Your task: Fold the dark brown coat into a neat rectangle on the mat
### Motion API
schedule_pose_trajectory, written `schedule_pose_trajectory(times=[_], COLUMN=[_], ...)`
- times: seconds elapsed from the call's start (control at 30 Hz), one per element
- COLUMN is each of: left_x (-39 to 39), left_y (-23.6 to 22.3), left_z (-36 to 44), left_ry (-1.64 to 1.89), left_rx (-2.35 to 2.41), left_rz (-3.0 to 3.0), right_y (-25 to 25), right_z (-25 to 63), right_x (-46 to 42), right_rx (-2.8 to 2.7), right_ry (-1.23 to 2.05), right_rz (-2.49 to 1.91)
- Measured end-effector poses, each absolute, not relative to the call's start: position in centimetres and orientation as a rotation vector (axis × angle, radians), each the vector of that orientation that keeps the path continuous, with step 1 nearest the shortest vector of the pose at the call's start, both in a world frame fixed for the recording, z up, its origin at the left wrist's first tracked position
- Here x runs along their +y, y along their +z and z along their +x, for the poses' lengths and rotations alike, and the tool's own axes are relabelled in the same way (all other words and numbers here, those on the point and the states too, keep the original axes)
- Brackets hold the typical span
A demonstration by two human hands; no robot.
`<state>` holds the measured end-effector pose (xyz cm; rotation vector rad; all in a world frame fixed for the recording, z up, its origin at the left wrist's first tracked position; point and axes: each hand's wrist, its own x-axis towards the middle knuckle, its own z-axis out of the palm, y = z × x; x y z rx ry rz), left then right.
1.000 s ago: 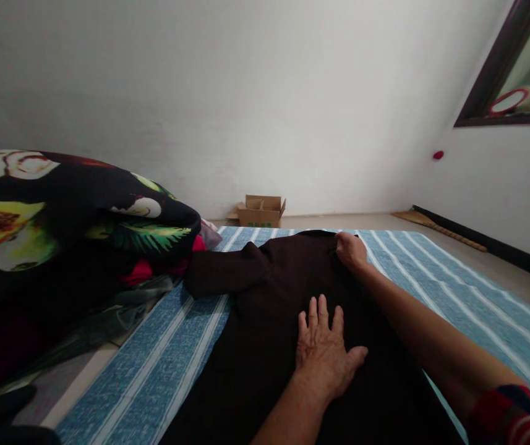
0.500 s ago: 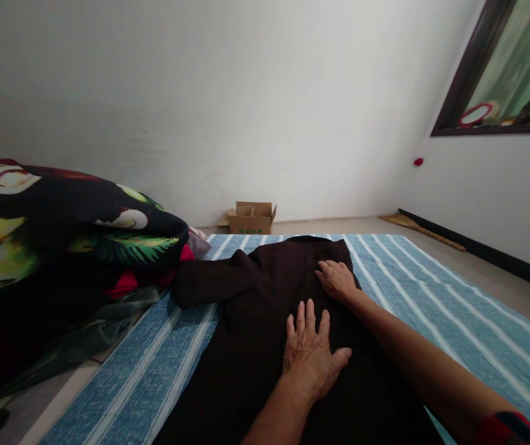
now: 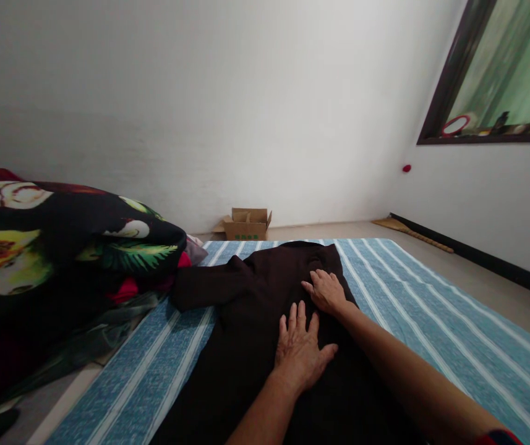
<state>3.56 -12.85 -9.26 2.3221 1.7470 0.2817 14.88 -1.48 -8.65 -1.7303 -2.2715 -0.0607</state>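
A dark brown-black garment (image 3: pixel 241 371) lies spread on the blue and white striped bed sheet (image 3: pixel 408 296), one sleeve (image 3: pixel 202 285) stretched out to the left. My left hand (image 3: pixel 299 352) rests flat on the middle of the garment, fingers spread toward the far end. Just beyond it and to the right, my right hand (image 3: pixel 326 290) lies palm down near the garment's upper right side, its fingers extended and slightly bent. Neither hand grips the cloth. The near end of the garment runs out of view at the bottom.
A heap of bedding with a fruit-print cover (image 3: pixel 74 235) fills the left side. An open cardboard box (image 3: pixel 247 230) stands by the far wall. A wooden-looking broom or brush (image 3: pixel 415 235) lies on the floor at right, below a window (image 3: pixel 506 80).
My right hand has slid back a little over the garment, closer to my left hand. My left hand stays flat in nearly the same place. The camera view has shifted slightly.
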Motion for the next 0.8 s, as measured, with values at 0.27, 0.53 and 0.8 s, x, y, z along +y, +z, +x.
schedule_pose_trajectory(times=[0.27, 0.53, 0.8], left_x=[-13.0, -17.3, -23.4], left_y=[-8.5, -6.6, -5.8], left_z=[3.6, 3.9, 3.9], left_ry=[0.263, 0.120, 0.070], left_rx=[1.759, 1.671, 1.656], left_rz=[2.313, 2.342, 2.325], right_y=[-6.4, -6.4, -6.8], right_z=[15.2, 16.2, 17.4], right_x=[-8.2, -15.0, -20.2], right_rx=[-2.252, -2.241, -2.227], right_ry=[-0.019, 0.185, 0.245], right_rz=[-1.643, -1.582, -1.613])
